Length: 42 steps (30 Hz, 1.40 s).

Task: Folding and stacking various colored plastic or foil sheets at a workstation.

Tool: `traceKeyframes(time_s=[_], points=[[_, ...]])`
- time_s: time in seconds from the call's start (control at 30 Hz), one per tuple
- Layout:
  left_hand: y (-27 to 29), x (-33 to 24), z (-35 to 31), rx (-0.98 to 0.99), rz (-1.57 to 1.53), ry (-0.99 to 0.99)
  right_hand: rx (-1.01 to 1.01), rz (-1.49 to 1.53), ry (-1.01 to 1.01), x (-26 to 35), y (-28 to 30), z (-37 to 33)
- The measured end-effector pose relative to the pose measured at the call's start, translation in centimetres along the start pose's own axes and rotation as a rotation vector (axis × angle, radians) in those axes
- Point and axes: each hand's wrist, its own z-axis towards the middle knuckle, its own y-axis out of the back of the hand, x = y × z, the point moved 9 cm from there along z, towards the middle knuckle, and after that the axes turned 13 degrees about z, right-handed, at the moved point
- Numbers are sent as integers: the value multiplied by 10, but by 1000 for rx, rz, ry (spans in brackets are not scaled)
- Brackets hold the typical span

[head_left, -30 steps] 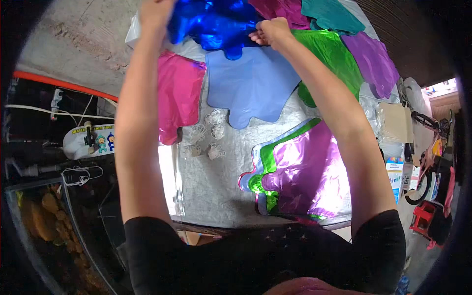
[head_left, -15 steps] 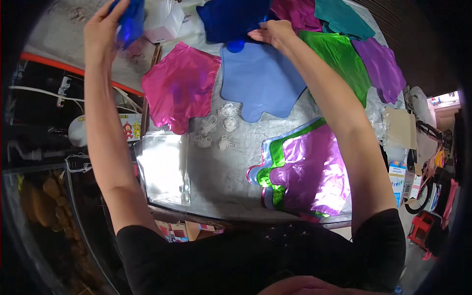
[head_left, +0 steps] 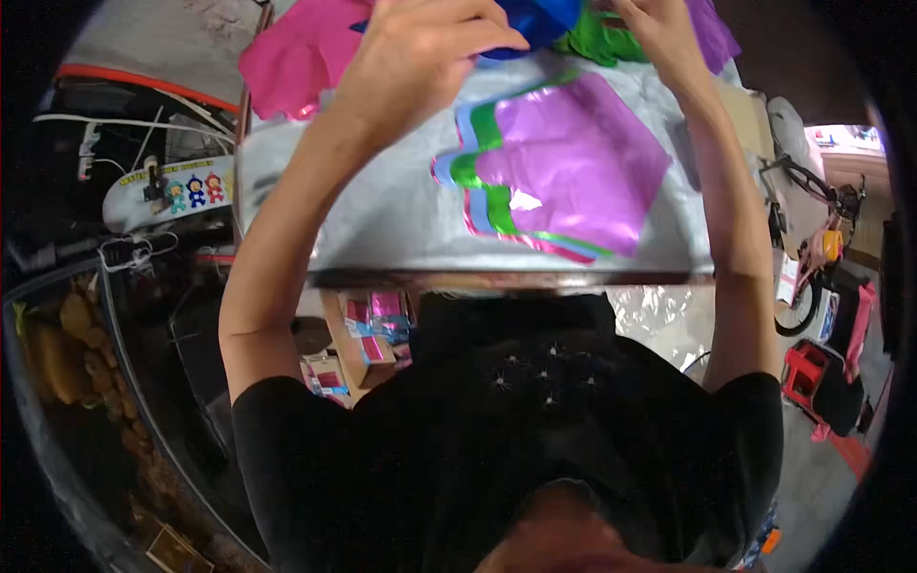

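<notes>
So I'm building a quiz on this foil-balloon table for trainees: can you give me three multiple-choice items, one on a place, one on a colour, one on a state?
1. Where does the stack of flat foil sheets lie?
A. on the silver tabletop
B. on the floor
C. in a box

2. What colour is the top sheet of that stack?
A. orange
B. purple
C. white

3. What is the left hand doing?
A. lying flat and empty
B. hanging below the table
C. gripping blue foil

Answers: 1 A, the stack rests on the table near its front edge. 2 B, purple lies on top, with green and blue edges showing beneath. 3 C, its fingers are closed on the blue foil that the right hand also reaches.
</notes>
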Motion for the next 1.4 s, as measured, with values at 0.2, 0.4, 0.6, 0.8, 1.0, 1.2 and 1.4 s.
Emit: traceKeyframes(time_s=[0.2, 0.4, 0.6, 0.8, 1.0, 1.2, 1.4], points=[[-39, -106, -15, 535, 91, 381, -105, -778, 795, 83, -19, -190], [-44, -160, -41, 574, 23, 410, 76, -997, 752, 24, -34, -253], [25, -126, -131, 582, 238, 1129, 67, -819, 504, -45, -3, -278], [38, -118, -140, 588, 529, 1014, 84, -772, 417, -52, -10, -282], [30, -113, -148, 566, 509, 979, 39, -794, 417, -50, -17, -287], [27, -112, -155, 450, 339, 1218, 35, -833, 395, -54, -16, -288], [29, -107, -164, 464, 246, 1426, 31, -840, 371, -53, -15, -290]])
